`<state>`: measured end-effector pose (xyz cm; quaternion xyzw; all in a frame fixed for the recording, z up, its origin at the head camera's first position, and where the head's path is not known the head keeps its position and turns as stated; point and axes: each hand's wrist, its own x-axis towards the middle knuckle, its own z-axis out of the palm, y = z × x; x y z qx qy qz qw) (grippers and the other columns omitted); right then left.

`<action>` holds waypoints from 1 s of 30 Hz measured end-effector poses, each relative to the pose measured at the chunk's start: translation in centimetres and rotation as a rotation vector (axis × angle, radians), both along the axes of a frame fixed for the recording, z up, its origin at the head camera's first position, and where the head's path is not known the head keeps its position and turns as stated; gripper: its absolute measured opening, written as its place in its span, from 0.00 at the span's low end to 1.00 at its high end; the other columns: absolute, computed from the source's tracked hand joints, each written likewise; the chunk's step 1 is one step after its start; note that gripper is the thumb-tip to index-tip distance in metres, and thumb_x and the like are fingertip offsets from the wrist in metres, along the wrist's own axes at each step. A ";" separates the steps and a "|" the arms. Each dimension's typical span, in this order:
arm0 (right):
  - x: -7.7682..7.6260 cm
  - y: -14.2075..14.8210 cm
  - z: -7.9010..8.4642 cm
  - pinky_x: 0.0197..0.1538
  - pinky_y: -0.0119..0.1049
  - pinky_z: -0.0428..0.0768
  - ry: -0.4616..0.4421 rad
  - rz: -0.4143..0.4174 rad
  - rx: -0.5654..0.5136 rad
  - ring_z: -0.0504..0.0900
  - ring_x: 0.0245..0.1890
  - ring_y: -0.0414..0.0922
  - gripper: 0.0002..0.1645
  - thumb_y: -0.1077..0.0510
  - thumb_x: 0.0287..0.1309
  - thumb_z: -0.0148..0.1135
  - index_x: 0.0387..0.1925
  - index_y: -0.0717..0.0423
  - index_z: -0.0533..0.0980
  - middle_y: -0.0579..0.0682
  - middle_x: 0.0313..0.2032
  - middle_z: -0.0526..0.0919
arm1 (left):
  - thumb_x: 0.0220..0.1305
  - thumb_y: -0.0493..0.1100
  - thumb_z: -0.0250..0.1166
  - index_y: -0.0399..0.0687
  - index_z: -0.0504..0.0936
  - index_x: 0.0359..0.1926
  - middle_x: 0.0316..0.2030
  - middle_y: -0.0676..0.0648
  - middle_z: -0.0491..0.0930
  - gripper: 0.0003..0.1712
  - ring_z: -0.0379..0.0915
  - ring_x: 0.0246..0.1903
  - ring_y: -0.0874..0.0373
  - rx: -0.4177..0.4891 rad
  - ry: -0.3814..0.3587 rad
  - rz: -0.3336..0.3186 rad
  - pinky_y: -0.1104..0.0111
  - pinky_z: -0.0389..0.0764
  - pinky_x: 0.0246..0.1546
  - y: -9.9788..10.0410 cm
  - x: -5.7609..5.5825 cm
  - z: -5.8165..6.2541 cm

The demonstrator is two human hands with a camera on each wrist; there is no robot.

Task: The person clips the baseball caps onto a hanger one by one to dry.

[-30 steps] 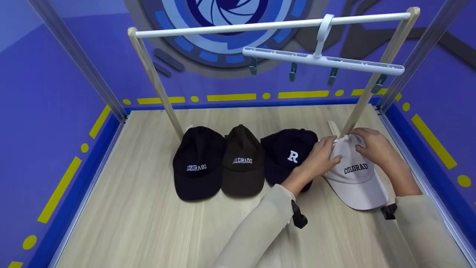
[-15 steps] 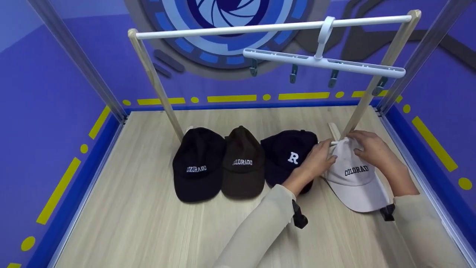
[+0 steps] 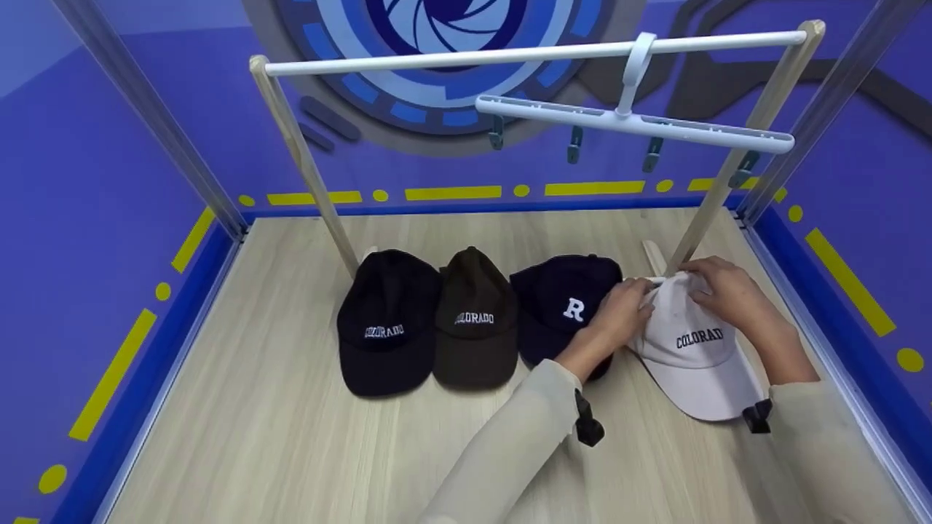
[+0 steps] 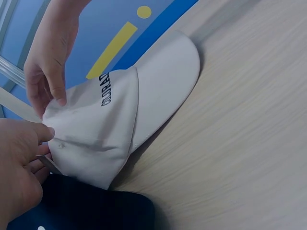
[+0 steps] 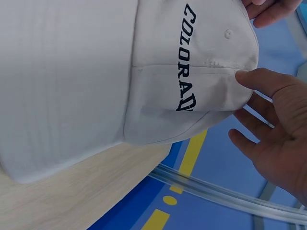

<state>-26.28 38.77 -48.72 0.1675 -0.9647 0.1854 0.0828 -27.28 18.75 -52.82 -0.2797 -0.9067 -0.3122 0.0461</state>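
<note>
The white baseball cap (image 3: 688,327) with dark COLORADO lettering stands at the right of the table, its brim toward me. My right hand (image 3: 735,295) pinches the crown near its top, thumb in front and fingers behind, as the right wrist view also shows on the cap (image 5: 206,62). On the crown's left side my left hand (image 3: 619,309) holds the edge, its thumb on the fabric in the left wrist view and its other fingers partly hidden behind the cap (image 4: 96,124). Beside it, partly covered by my left hand, lies a navy cap (image 3: 553,291) with a white R.
Left of these sit a brown cap (image 3: 477,349) and a black cap (image 3: 386,364). Above, a white hanger (image 3: 633,120) with several grey clips (image 3: 574,145) hangs from the rack's white bar (image 3: 451,57). The rack's right wooden post (image 3: 710,211) rises just behind the white cap.
The white cap and both hands have shifted slightly toward me. My left thumb has drawn in against the cap. The other caps and the hanger stay in place.
</note>
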 end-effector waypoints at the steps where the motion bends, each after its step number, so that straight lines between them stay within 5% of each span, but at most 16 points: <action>1: -0.1 -0.1 0.1 0.49 0.61 0.70 0.008 0.001 -0.006 0.74 0.47 0.65 0.24 0.70 0.51 0.64 0.52 0.65 0.74 0.67 0.46 0.76 | 0.64 0.44 0.62 0.50 0.78 0.50 0.45 0.55 0.79 0.14 0.74 0.46 0.66 0.006 0.014 -0.002 0.80 0.70 0.46 0.0 -0.1 0.0; 7: 0.0 -0.5 0.3 0.41 0.57 0.74 0.076 0.042 -0.013 0.78 0.38 0.60 0.13 0.67 0.53 0.65 0.42 0.64 0.78 0.62 0.37 0.79 | 0.62 0.43 0.64 0.52 0.82 0.42 0.34 0.58 0.79 0.07 0.71 0.34 0.70 0.066 0.037 0.019 0.84 0.68 0.36 -0.3 -0.2 0.0; 14: 0.8 -0.2 0.9 0.37 0.54 0.75 0.122 0.083 0.017 0.79 0.33 0.57 0.09 0.66 0.52 0.67 0.37 0.63 0.79 0.59 0.33 0.79 | 0.64 0.42 0.62 0.55 0.84 0.41 0.38 0.61 0.82 0.07 0.74 0.38 0.73 0.088 0.002 0.037 0.85 0.69 0.38 0.0 0.2 0.3; 20: 0.7 0.0 2.7 0.37 0.55 0.74 0.167 0.076 0.012 0.78 0.34 0.57 0.08 0.66 0.53 0.67 0.36 0.63 0.78 0.58 0.32 0.78 | 0.65 0.43 0.60 0.56 0.84 0.42 0.40 0.60 0.81 0.08 0.73 0.38 0.73 0.159 0.011 -0.018 0.85 0.69 0.39 0.0 -0.5 1.7; 27: 1.9 -0.5 2.0 0.38 0.53 0.74 0.182 0.074 -0.025 0.77 0.34 0.54 0.09 0.66 0.52 0.67 0.37 0.62 0.78 0.56 0.32 0.77 | 0.65 0.50 0.61 0.53 0.82 0.48 0.44 0.59 0.80 0.13 0.73 0.44 0.72 0.262 -0.131 -0.090 0.86 0.67 0.44 -0.8 0.5 0.1; 30: 1.7 -0.3 2.5 0.37 0.51 0.74 0.195 0.079 -0.018 0.77 0.33 0.53 0.10 0.67 0.50 0.68 0.36 0.61 0.77 0.55 0.32 0.77 | 0.63 0.51 0.63 0.51 0.83 0.45 0.40 0.59 0.81 0.13 0.73 0.39 0.72 0.264 -0.139 -0.118 0.88 0.66 0.39 -0.7 0.0 0.4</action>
